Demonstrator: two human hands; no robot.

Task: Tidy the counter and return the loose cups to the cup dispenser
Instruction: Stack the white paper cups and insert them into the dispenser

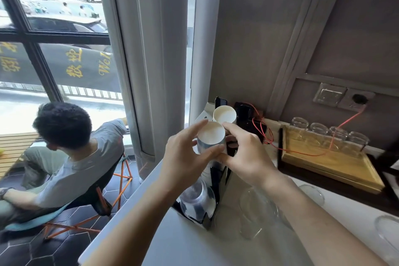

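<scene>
My left hand and right hand reach forward over the bench, both pinching one paper cup, upright, mouth tipped toward me.

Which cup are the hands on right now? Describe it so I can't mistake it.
At the counter's window end stands a black cup dispenser. Both hands, left and right, hold the nearer paper cup; its blue-patterned side shows, unlike the untouched cup behind.

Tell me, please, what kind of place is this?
Probably a drinks corner in a cafe or lobby: a counter with a paper cup dispenser, glass jars on a wooden tray, beside a street window.
</scene>
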